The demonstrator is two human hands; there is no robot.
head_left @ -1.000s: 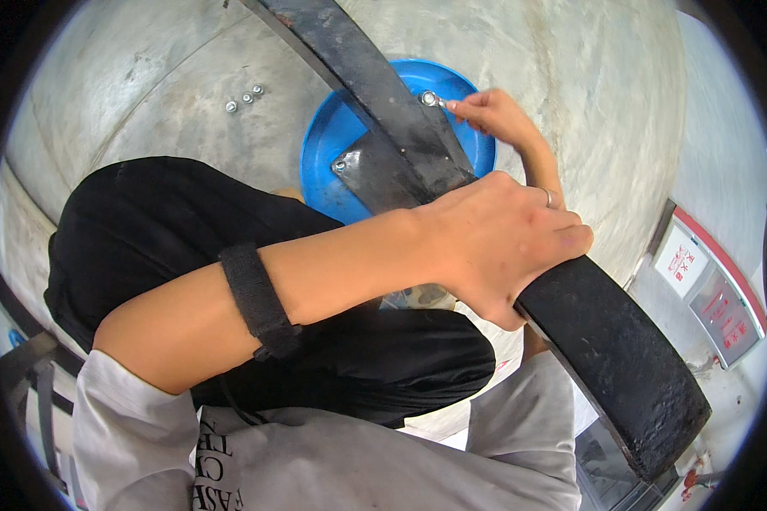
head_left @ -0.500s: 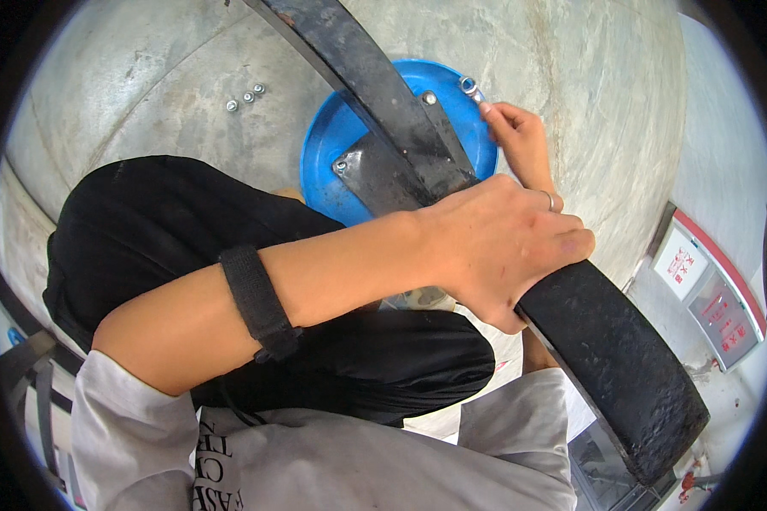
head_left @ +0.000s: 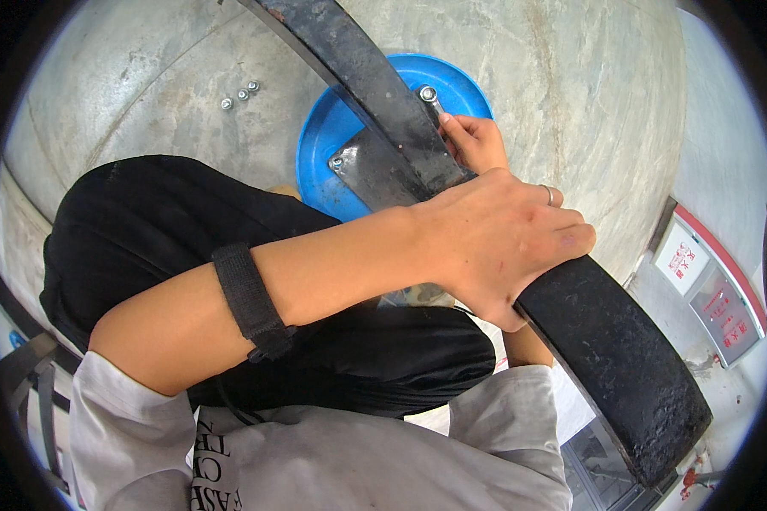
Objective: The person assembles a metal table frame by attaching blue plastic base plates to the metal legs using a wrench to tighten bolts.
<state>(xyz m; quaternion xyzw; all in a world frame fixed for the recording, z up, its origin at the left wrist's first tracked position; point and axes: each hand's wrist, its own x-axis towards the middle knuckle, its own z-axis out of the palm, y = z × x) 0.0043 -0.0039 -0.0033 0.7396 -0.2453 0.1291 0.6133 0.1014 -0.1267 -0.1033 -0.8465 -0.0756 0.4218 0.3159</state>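
Observation:
My left hand (head_left: 511, 243) is closed around a long black curved metal bar (head_left: 362, 81), which runs from the top of the view down to the lower right. Beyond it, my right hand (head_left: 479, 143) grips a shiny ring wrench (head_left: 429, 96). The wrench's ring end sits at the bolt position on the black metal plate (head_left: 368, 166) fixed under the bar; whether it fully seats on the bolt head I cannot tell. Another bolt (head_left: 337, 163) shows at the plate's left corner. The plate lies over a round blue tray-like base (head_left: 311, 162). My left forearm hides part of the plate.
Three loose bolts or nuts (head_left: 241, 94) lie on the grey concrete floor (head_left: 170, 51) left of the blue base. My knees in black trousers (head_left: 170, 213) flank the work. A red-edged cabinet (head_left: 716, 289) stands at the right by the wall.
My right hand has moved left with the wrench, bringing its ring end from beyond the plate onto the bolt position. My left hand keeps its hold on the bar.

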